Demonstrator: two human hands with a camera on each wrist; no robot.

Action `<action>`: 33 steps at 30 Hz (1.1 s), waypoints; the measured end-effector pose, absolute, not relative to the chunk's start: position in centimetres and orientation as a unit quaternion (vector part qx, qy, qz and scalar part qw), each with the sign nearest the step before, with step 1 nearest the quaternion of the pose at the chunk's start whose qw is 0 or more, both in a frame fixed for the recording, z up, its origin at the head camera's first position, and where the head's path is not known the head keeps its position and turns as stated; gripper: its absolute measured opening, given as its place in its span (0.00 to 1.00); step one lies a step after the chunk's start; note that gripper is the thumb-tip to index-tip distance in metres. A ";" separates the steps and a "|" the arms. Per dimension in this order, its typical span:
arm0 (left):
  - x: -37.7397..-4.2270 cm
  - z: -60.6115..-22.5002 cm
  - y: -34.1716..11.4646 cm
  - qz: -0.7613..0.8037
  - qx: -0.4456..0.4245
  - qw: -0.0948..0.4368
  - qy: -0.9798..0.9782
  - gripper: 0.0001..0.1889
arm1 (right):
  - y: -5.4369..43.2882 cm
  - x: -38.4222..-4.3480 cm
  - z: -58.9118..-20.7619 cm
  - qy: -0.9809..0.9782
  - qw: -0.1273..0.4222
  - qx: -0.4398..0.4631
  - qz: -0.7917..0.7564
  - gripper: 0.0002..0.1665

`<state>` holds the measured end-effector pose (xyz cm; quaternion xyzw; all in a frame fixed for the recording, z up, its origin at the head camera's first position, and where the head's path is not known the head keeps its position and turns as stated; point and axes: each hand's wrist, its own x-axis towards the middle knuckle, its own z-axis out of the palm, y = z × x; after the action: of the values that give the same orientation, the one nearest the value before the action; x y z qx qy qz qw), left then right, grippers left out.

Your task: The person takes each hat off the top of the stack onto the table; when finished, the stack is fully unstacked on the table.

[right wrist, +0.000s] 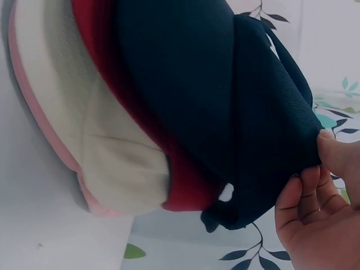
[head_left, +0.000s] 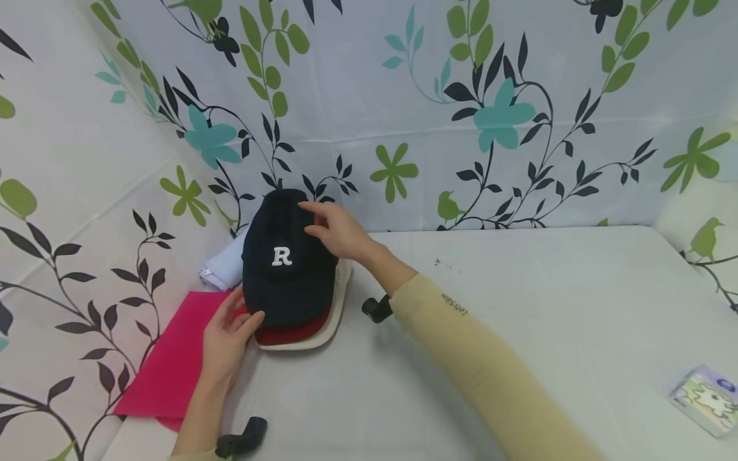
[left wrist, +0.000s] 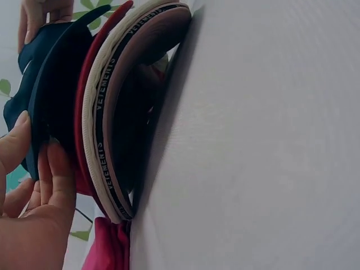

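A navy baseball cap [head_left: 288,288] with a white letter R tops a stack of caps on the white table. My left hand [head_left: 225,336] pinches its brim at the left side, thumb above and fingers beneath, as the left wrist view shows. At the crown's right side, my right hand [right wrist: 315,216] grips the cap's fabric between thumb and fingers. Below it sit a red cap [head_left: 294,334] and a cream cap [head_left: 344,282]. A pink cap [left wrist: 149,48] lies at the bottom, its inner band lettered. The navy cap stands slightly apart from the red one at the brim.
Bright pink cloth [head_left: 179,358] lies left of the stack, and a folded pale blue cloth [head_left: 227,262] sits behind it. A small patterned pack [head_left: 706,400] rests at the table's right. Leaf-printed fabric [head_left: 346,96] hangs behind and at the left.
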<state>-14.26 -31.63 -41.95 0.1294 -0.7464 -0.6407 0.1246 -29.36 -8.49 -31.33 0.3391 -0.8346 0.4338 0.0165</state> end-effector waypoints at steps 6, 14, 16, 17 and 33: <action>-14.9 -40.9 -30.9 -0.672 0.122 0.125 -0.719 0.39 | -8.2 -29.8 -30.5 -0.830 0.021 0.336 0.445 0.30; -15.7 -39.5 -30.0 -0.705 0.116 0.136 -0.687 0.38 | -6.9 -30.0 -29.5 -0.809 0.041 0.342 0.477 0.29; -16.0 -39.2 -29.6 -0.707 0.113 0.145 -0.683 0.38 | -6.5 -30.0 -29.0 -0.801 0.044 0.350 0.484 0.29; -16.1 -39.1 -29.3 -0.709 0.108 0.150 -0.680 0.37 | -6.2 -30.0 -28.7 -0.799 0.047 0.353 0.485 0.29; -18.7 -38.5 -22.7 -0.744 0.005 0.171 -0.646 0.35 | 0.6 -30.7 -27.2 -0.813 0.074 0.304 0.491 0.29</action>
<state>-18.69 -22.66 -38.49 0.0052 -0.6465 -0.7435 0.1708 -30.74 0.58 -27.24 0.3036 -0.8135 0.4906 0.0736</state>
